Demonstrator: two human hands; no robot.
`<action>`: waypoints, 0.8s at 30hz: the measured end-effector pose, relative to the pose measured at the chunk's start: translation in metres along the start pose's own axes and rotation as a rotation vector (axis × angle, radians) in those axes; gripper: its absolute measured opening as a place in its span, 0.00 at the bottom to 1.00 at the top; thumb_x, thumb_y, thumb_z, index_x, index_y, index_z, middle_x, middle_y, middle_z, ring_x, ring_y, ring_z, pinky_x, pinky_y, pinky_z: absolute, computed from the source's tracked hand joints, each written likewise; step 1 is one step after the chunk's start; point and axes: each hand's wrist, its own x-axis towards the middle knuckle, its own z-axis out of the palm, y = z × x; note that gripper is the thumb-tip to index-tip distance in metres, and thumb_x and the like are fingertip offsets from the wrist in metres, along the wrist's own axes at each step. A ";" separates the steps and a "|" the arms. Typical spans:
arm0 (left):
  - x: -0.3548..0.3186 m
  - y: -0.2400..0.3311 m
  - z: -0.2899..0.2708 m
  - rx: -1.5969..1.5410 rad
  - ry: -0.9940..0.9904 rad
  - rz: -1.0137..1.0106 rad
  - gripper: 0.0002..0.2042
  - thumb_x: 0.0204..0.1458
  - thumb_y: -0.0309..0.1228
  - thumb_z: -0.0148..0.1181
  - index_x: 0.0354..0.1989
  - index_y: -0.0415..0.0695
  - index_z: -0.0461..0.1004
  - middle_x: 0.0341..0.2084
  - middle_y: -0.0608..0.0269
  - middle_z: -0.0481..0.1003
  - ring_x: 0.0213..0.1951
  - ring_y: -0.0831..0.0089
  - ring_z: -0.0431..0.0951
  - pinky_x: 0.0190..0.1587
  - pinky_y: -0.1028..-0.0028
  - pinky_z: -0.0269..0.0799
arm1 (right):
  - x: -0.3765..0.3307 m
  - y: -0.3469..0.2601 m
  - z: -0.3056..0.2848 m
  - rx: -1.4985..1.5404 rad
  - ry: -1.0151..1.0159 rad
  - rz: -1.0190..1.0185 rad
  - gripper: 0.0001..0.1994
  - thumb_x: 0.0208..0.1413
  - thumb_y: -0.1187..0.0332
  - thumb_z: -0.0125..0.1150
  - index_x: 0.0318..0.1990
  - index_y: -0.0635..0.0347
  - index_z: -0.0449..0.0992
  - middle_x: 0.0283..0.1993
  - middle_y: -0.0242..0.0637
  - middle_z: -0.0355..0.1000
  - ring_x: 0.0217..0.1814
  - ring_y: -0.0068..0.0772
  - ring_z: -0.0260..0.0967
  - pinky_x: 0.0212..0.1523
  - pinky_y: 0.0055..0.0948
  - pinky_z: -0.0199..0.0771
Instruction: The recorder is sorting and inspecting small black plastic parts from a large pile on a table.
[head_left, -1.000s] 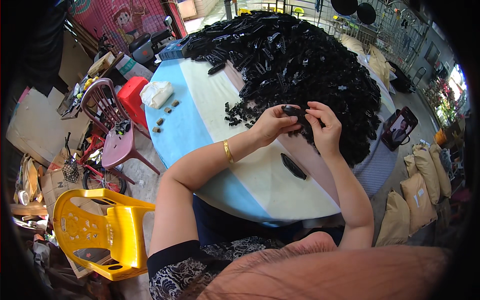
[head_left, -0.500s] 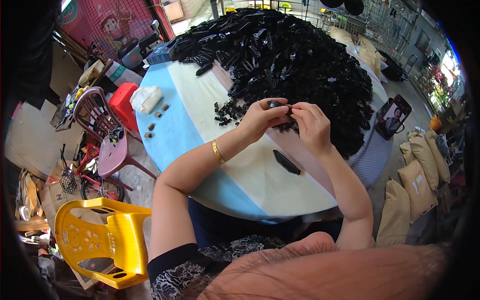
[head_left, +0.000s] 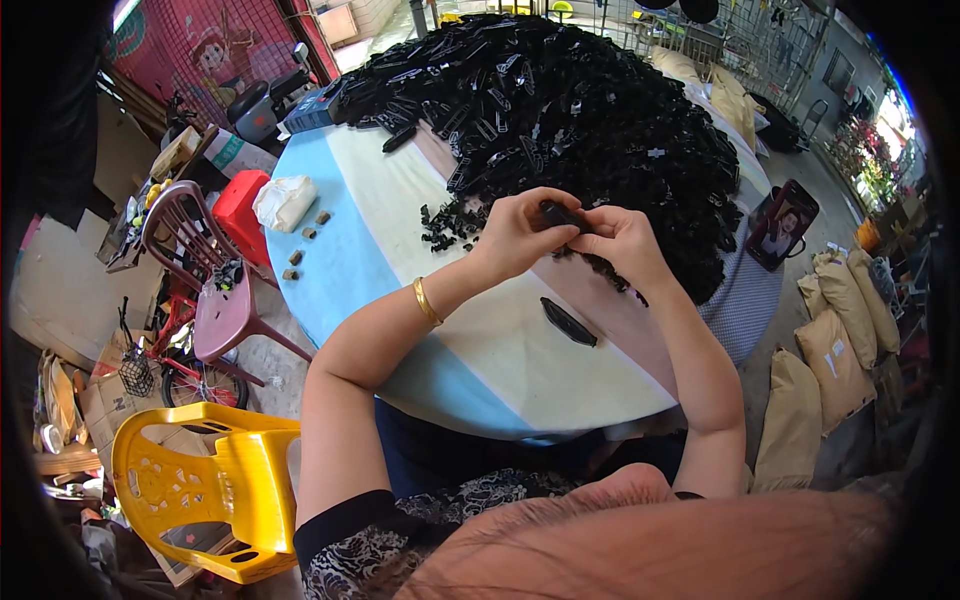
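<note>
Above the near side of the big black pile, my left hand (head_left: 520,238) pinches a small dark oblong plastic piece (head_left: 560,214) between thumb and fingers. My right hand (head_left: 630,246) closes on the other end of the same piece, and the two thumbs nearly meet. The fingers hide part of it, so its exact kind cannot be made out. A black oblong plastic piece with pointed ends (head_left: 569,321) lies on the striped tablecloth (head_left: 470,370) below my hands. Small black plastic bits (head_left: 445,228) are scattered to the left of my left hand.
A large heap of black plastic parts (head_left: 590,120) covers the table's far half. At the left stand a white plastic bag (head_left: 285,203), several small brown blocks (head_left: 294,258) and a blue box (head_left: 312,110). A phone (head_left: 783,225) leans at the right edge. Chairs (head_left: 200,480) and sacks (head_left: 835,360) surround the table.
My right hand has turned and its fingers have curled further round the piece. More of the dark piece now shows between my hands. The view has shifted slightly.
</note>
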 end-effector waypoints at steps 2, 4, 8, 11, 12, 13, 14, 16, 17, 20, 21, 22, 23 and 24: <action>-0.001 0.003 0.001 0.046 0.002 0.069 0.13 0.46 0.21 0.61 0.42 0.35 0.71 0.32 0.62 0.76 0.29 0.82 0.75 0.31 0.82 0.73 | -0.001 -0.001 0.001 0.006 -0.004 -0.036 0.13 0.46 0.78 0.63 0.41 0.71 0.74 0.34 0.41 0.76 0.36 0.23 0.73 0.39 0.19 0.73; 0.000 0.006 -0.002 0.040 0.003 0.025 0.15 0.47 0.21 0.60 0.45 0.36 0.69 0.33 0.61 0.76 0.31 0.82 0.75 0.31 0.82 0.73 | 0.000 0.001 0.000 0.009 -0.004 -0.074 0.12 0.47 0.78 0.63 0.41 0.71 0.75 0.34 0.41 0.76 0.36 0.23 0.73 0.39 0.19 0.73; 0.004 0.009 -0.011 0.073 0.021 -0.082 0.22 0.48 0.31 0.62 0.49 0.37 0.65 0.29 0.61 0.75 0.28 0.81 0.73 0.28 0.80 0.69 | 0.005 -0.007 -0.016 0.027 0.096 -0.076 0.16 0.54 0.68 0.59 0.48 0.68 0.71 0.39 0.38 0.75 0.36 0.21 0.72 0.37 0.17 0.71; 0.000 0.006 -0.013 0.510 -0.328 -0.106 0.19 0.47 0.31 0.63 0.46 0.40 0.68 0.22 0.65 0.71 0.25 0.83 0.69 0.27 0.79 0.65 | 0.010 0.004 -0.032 -0.464 0.328 -0.240 0.08 0.53 0.68 0.60 0.37 0.63 0.77 0.30 0.38 0.76 0.31 0.23 0.73 0.31 0.20 0.71; -0.004 -0.007 -0.011 0.556 -0.403 -0.013 0.18 0.47 0.34 0.64 0.43 0.38 0.70 0.22 0.62 0.73 0.25 0.79 0.71 0.29 0.76 0.68 | 0.008 0.008 -0.029 -0.681 0.385 -0.299 0.06 0.49 0.68 0.61 0.32 0.60 0.78 0.27 0.39 0.75 0.27 0.31 0.74 0.29 0.25 0.72; -0.006 -0.007 -0.005 0.555 -0.519 -0.038 0.18 0.49 0.40 0.62 0.41 0.38 0.73 0.24 0.57 0.75 0.27 0.73 0.74 0.33 0.73 0.70 | 0.003 0.003 -0.021 -0.807 0.350 -0.314 0.06 0.46 0.68 0.61 0.31 0.59 0.78 0.27 0.39 0.74 0.28 0.39 0.72 0.30 0.31 0.71; -0.007 -0.006 0.000 0.556 -0.554 -0.081 0.18 0.51 0.43 0.59 0.39 0.38 0.74 0.25 0.55 0.75 0.29 0.69 0.75 0.34 0.71 0.70 | 0.001 0.008 -0.018 -0.917 0.311 -0.362 0.06 0.46 0.67 0.61 0.29 0.58 0.77 0.27 0.37 0.73 0.29 0.40 0.71 0.30 0.34 0.71; -0.001 -0.008 0.010 0.703 -0.529 -0.159 0.16 0.55 0.42 0.53 0.33 0.39 0.76 0.27 0.54 0.74 0.32 0.61 0.74 0.37 0.67 0.70 | -0.002 0.013 -0.012 -1.159 0.248 -0.331 0.07 0.45 0.65 0.62 0.27 0.58 0.76 0.28 0.37 0.72 0.34 0.39 0.71 0.33 0.34 0.72; 0.004 -0.015 0.013 0.833 -0.403 0.030 0.14 0.53 0.39 0.54 0.32 0.40 0.76 0.25 0.54 0.72 0.31 0.61 0.73 0.37 0.67 0.69 | -0.003 0.017 -0.011 -1.267 0.229 -0.336 0.07 0.44 0.64 0.62 0.26 0.58 0.76 0.28 0.36 0.72 0.35 0.38 0.70 0.34 0.33 0.72; 0.021 -0.030 0.020 1.146 -0.172 0.362 0.10 0.43 0.30 0.59 0.35 0.45 0.74 0.28 0.59 0.69 0.34 0.63 0.69 0.38 0.68 0.70 | -0.003 0.020 -0.003 -1.384 0.184 -0.274 0.06 0.43 0.66 0.61 0.25 0.58 0.75 0.28 0.38 0.72 0.35 0.37 0.70 0.34 0.32 0.72; 0.027 -0.033 0.021 1.220 -0.167 0.401 0.14 0.39 0.28 0.60 0.38 0.47 0.74 0.31 0.61 0.69 0.36 0.63 0.69 0.38 0.70 0.70 | -0.003 0.024 -0.001 -1.403 0.187 -0.283 0.05 0.42 0.69 0.60 0.24 0.60 0.75 0.27 0.39 0.72 0.34 0.37 0.70 0.34 0.32 0.72; 0.034 -0.033 0.020 1.306 -0.248 0.385 0.21 0.35 0.27 0.60 0.44 0.51 0.72 0.35 0.63 0.68 0.38 0.63 0.68 0.38 0.71 0.70 | -0.004 0.022 0.002 -1.390 0.177 -0.274 0.04 0.42 0.70 0.59 0.24 0.60 0.75 0.27 0.39 0.73 0.34 0.38 0.71 0.33 0.32 0.73; 0.040 -0.040 0.019 1.324 -0.234 0.426 0.22 0.35 0.28 0.60 0.44 0.51 0.71 0.35 0.63 0.69 0.38 0.63 0.68 0.38 0.70 0.70 | -0.006 0.021 0.005 -1.377 0.168 -0.265 0.03 0.42 0.71 0.57 0.24 0.60 0.75 0.27 0.40 0.73 0.34 0.38 0.71 0.33 0.33 0.73; 0.043 -0.047 0.019 1.342 -0.220 0.467 0.22 0.35 0.28 0.61 0.45 0.52 0.71 0.35 0.62 0.69 0.38 0.64 0.68 0.38 0.70 0.70 | -0.006 0.022 0.006 -1.377 0.149 -0.255 0.03 0.43 0.72 0.56 0.24 0.59 0.75 0.27 0.41 0.74 0.33 0.39 0.72 0.33 0.33 0.74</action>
